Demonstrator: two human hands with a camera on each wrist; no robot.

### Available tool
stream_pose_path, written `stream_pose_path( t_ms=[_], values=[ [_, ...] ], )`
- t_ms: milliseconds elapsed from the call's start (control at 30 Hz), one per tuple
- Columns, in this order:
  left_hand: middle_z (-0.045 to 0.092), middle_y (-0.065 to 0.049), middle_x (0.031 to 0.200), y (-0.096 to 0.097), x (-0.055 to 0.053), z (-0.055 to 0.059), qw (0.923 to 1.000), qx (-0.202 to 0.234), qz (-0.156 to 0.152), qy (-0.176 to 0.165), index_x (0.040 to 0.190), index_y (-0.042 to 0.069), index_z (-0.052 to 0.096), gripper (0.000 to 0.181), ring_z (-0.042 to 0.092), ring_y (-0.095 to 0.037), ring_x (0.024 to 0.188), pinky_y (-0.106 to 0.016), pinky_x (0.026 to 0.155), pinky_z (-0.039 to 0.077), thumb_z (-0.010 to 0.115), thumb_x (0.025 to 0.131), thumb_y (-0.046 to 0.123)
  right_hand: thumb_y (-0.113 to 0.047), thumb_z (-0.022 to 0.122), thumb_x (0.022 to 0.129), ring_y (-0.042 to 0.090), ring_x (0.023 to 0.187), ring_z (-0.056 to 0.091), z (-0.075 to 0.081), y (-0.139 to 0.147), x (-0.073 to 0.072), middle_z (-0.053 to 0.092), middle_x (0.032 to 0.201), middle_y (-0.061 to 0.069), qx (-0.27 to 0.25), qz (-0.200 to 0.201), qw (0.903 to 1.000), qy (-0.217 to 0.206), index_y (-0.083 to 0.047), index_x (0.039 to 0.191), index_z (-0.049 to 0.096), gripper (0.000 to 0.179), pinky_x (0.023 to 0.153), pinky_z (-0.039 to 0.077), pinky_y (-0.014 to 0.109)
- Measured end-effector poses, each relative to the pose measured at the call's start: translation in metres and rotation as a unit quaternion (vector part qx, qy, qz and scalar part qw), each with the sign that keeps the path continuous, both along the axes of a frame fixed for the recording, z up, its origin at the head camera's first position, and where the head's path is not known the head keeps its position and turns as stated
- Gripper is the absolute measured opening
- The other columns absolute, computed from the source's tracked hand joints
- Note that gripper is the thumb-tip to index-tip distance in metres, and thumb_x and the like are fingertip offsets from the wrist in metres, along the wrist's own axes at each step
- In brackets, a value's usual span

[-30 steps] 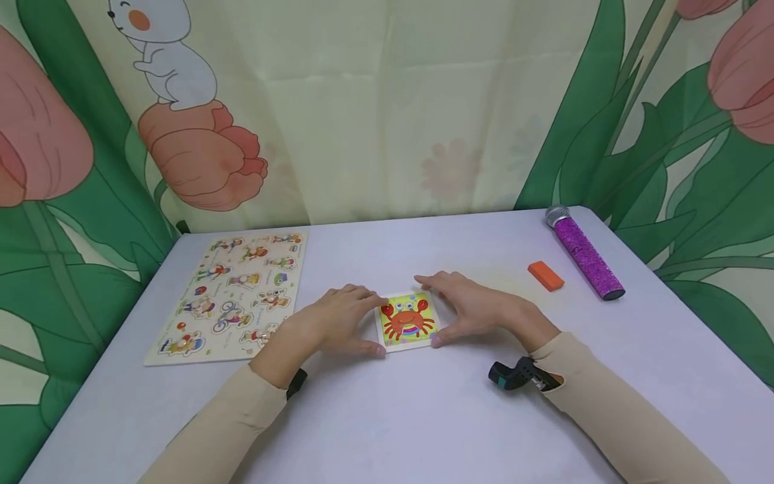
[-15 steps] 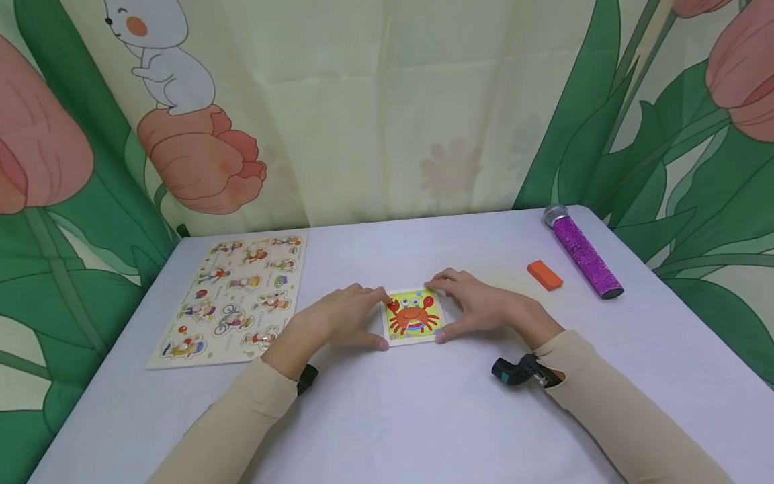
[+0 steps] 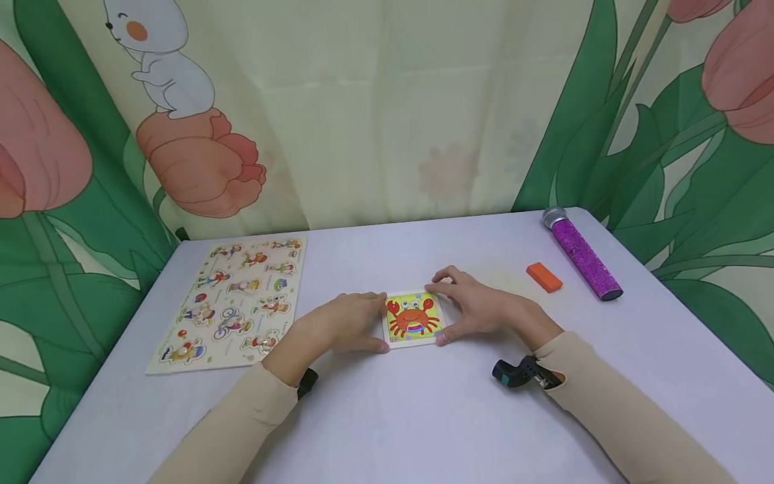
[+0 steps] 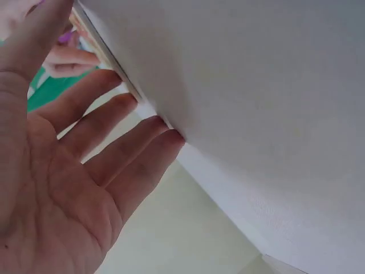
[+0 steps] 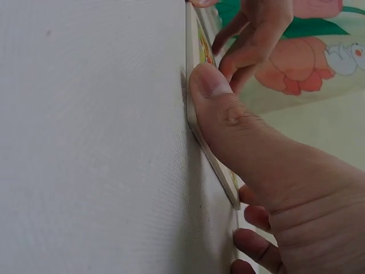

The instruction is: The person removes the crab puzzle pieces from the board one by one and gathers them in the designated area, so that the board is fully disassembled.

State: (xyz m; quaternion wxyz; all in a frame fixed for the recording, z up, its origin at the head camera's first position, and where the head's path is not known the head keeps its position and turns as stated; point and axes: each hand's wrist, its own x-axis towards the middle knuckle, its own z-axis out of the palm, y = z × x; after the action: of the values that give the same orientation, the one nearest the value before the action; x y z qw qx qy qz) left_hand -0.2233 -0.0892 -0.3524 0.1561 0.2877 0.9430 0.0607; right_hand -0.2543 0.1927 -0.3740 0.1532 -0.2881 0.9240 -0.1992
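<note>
A small square board with a red crab picture (image 3: 414,317), like a child's puzzle, lies flat on the white table (image 3: 387,417). On its left side is my left hand (image 3: 347,324), fingers extended, their tips at the board's left edge and the thumb by the near left corner. My right hand (image 3: 484,306) holds the right side, thumb at the near corner and bent index finger at the far corner. In the right wrist view the thumb (image 5: 228,114) lies on the edge of the board (image 5: 219,168). The left wrist view shows the left palm (image 4: 51,205) and spread fingers.
To the left lies a larger picture board (image 3: 232,302) with several cartoon figures. An orange block (image 3: 544,277) and a glittery purple microphone (image 3: 583,259) lie to the right. Behind the table hangs a printed curtain (image 3: 375,134).
The crab board has shifted slightly right with both hands at its sides. My left index finger has drawn back from over its picture to the left edge.
</note>
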Motion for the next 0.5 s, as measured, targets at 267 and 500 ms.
stream_pose_path(
  t_ms=[267, 500],
  values=[
    [0.042, -0.006, 0.162, 0.0011, -0.0017, 0.0004, 0.9999, -0.004, -0.009, -0.003, 0.144, 0.018, 0.058, 0.068, 0.041, -0.027, 0.148, -0.046, 0.120, 0.034, 0.077, 0.089, 0.053, -0.070, 0.083, 0.069, 0.026, 0.134, 0.039, 0.0006, 0.0030, 0.0036, 0.040, 0.150, 0.005, 0.010, -0.004, 0.9998, 0.015, -0.018, 0.156, 0.045, 0.109, 0.111, 0.043, 0.049],
    [0.038, -0.006, 0.164, -0.0037, -0.0018, -0.0015, 1.0000, 0.002, -0.005, -0.007, 0.137, 0.019, 0.061, 0.054, 0.042, -0.031, 0.146, -0.046, 0.119, 0.037, 0.073, 0.093, 0.049, -0.069, 0.085, 0.068, 0.024, 0.133, 0.041, 0.0021, -0.0011, 0.0017, 0.043, 0.147, 0.003, 0.010, 0.004, 0.9997, 0.022, -0.022, 0.154, 0.047, 0.104, 0.109, 0.045, 0.047]
  ],
)
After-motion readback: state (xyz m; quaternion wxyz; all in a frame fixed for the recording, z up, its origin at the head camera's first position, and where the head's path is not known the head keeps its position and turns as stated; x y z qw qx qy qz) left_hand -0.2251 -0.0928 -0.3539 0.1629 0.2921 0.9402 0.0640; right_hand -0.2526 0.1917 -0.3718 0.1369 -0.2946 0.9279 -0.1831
